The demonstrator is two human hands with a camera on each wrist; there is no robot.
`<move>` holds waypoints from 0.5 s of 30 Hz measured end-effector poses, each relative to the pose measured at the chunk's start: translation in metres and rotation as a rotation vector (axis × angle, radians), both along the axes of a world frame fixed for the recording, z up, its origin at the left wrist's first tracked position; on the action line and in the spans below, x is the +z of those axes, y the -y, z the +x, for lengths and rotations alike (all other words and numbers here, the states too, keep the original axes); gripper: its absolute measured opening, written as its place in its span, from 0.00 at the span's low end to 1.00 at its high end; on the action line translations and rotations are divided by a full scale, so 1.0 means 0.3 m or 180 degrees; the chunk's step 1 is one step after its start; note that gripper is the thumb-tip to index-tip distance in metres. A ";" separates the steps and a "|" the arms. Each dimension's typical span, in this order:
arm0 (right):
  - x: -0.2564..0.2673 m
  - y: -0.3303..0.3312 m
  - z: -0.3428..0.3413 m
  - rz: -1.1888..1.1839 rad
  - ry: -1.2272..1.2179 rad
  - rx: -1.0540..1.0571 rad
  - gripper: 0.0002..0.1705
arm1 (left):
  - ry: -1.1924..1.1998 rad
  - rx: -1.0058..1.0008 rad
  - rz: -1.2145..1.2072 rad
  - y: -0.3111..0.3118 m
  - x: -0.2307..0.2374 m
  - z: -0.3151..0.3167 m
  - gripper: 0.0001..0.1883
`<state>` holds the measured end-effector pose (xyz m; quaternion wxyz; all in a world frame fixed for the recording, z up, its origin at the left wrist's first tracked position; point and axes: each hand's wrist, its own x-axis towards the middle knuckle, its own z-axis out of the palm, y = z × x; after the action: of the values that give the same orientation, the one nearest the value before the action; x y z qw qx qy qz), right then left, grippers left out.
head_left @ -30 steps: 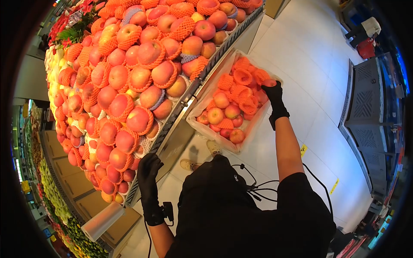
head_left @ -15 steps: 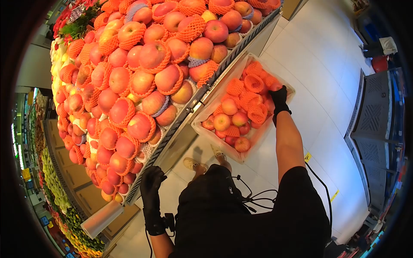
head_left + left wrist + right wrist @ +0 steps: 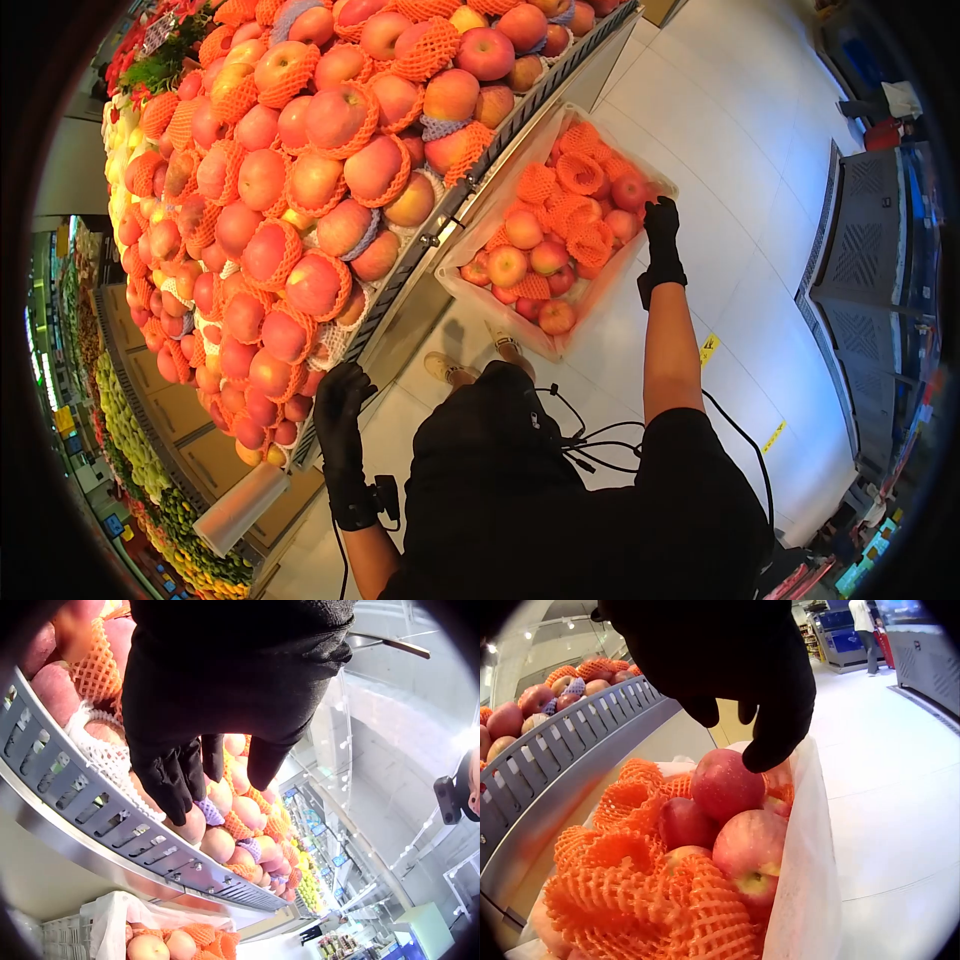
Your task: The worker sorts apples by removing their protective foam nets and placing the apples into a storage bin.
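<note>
Black gloves cover both hands. Over the lined crate (image 3: 455,285), at its far right corner, the right hand (image 3: 662,238) has its fingers hanging loose; in the right wrist view the right hand (image 3: 727,660) is just above a red apple (image 3: 727,784), and whether a fingertip touches it I cannot tell. Orange foam nets (image 3: 630,900) lie among the apples. My left hand (image 3: 343,420) is at the display's lower edge, fingers loosely bent; in the left wrist view the left hand (image 3: 225,690) hangs over the slatted rim (image 3: 97,802), holding nothing visible.
A large sloping heap of netted apples (image 3: 340,120) fills the display at left. A roll of plastic bags (image 3: 240,510) is at its lower corner. Grey cabinets (image 3: 865,260) stand at right, black cables (image 3: 610,430) hang beside the body, and a person (image 3: 864,630) stands farther off.
The right hand has come away from the red apple it held, which now lies in the crate's far right corner. The left hand stays by the display edge. The head view has shifted slightly.
</note>
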<state>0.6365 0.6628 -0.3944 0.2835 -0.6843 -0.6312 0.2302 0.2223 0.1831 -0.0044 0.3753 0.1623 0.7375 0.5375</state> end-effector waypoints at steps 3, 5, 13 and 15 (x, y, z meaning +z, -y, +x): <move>0.152 0.073 -0.038 -0.0606 -0.1346 -0.0163 0.16 | -0.0117 -0.0026 -0.0143 -0.014 0.015 0.007 0.16; 0.270 0.137 -0.088 -0.0928 -0.2112 -0.0158 0.13 | -0.0077 0.0028 -0.0187 0.000 0.014 0.005 0.16; 0.451 0.262 -0.192 -0.1102 -0.1783 0.0232 0.20 | -0.0115 0.0075 0.0312 0.063 0.004 -0.024 0.14; 0.519 0.328 -0.207 -0.1109 -0.1341 0.0519 0.21 | -0.0134 0.0064 0.0350 0.064 0.027 -0.031 0.13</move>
<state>0.5744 0.5644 -0.2388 0.2671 -0.6068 -0.5623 0.4943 0.2130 0.1639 0.0036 0.3448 0.1865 0.7162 0.5774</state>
